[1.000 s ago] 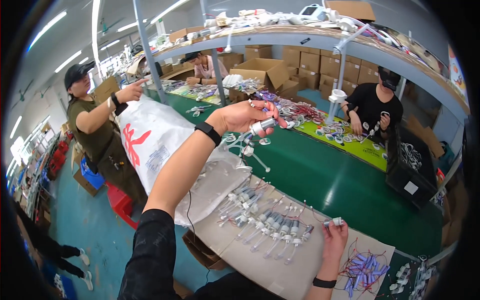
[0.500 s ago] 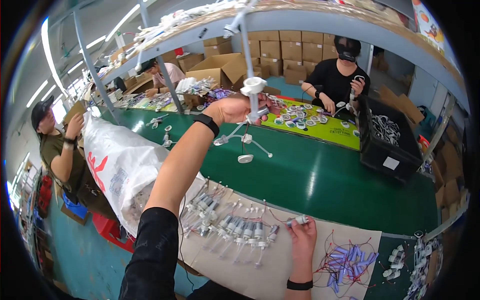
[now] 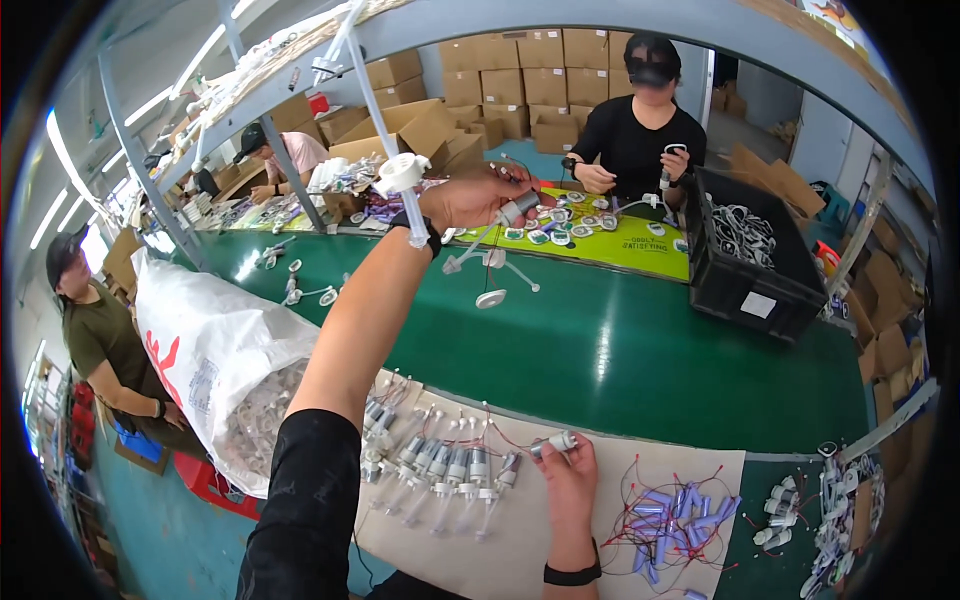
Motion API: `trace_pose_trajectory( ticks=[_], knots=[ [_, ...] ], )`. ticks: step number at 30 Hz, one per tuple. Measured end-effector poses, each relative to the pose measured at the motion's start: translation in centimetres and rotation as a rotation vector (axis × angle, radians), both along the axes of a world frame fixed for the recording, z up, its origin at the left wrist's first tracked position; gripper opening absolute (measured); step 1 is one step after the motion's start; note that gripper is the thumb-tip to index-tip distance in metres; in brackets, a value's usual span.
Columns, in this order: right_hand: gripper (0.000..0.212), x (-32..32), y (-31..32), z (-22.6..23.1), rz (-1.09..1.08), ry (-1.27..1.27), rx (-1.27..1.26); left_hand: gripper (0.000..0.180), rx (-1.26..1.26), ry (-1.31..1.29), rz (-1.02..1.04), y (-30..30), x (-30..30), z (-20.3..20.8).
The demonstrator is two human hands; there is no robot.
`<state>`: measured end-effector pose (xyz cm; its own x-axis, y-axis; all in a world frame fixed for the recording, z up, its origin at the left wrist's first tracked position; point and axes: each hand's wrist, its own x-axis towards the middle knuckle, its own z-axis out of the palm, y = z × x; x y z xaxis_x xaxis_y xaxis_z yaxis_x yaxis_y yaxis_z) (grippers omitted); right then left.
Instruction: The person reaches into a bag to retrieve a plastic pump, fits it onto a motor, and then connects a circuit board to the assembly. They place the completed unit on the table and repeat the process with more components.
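Note:
Stretched out over the green bench, my left hand [image 3: 478, 200] grips a silver motor [image 3: 518, 208]. Clear tubing [image 3: 505, 262] with white ends and a small white oval piece [image 3: 490, 299] dangle below it. Closer in, my right hand [image 3: 570, 482] pinches another small motor [image 3: 554, 443] with a white cap, its thin red wires trailing left. Beside it on the beige board [image 3: 580, 545] lie several motors [image 3: 440, 462] in rows, with white caps and clear tubes. Right of that hand is a loose pile of purple cylinders [image 3: 680, 520] with red and black wires.
A clear tube with a white collar [image 3: 402, 174] hangs before my left wrist. At left stands a white sack [image 3: 215, 345] of parts. A black crate [image 3: 755, 290] sits at right. One co-worker [image 3: 640, 130] sits across, another person [image 3: 105, 350] at left; an overhead shelf [image 3: 560, 35] spans above.
The view has shifted, and the hanging tube now appears farther left, over my wrist. Both hands keep their motors. The person at left has lowered a raised hand.

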<state>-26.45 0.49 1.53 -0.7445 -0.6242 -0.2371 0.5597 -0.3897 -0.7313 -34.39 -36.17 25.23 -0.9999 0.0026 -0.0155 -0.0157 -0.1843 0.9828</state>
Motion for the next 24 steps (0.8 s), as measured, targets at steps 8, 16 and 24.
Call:
trace_pose_trajectory(
  ticks=[8,16,24],
  knots=[
    [0.039,-0.1,-0.3,-0.3,0.032,0.015,0.016,0.014,0.048,0.038,0.157,-0.9,-5.6,-1.2],
    [0.04,0.5,-0.1,0.1,0.015,0.018,0.064,0.013,-0.039,0.095,0.25,-0.4,-13.1,-3.7],
    [0.042,1.3,-0.8,0.1,0.094,-0.026,0.076,0.017,-1.235,0.567,0.32,-11.9,-20.2,-9.8]
  ],
)
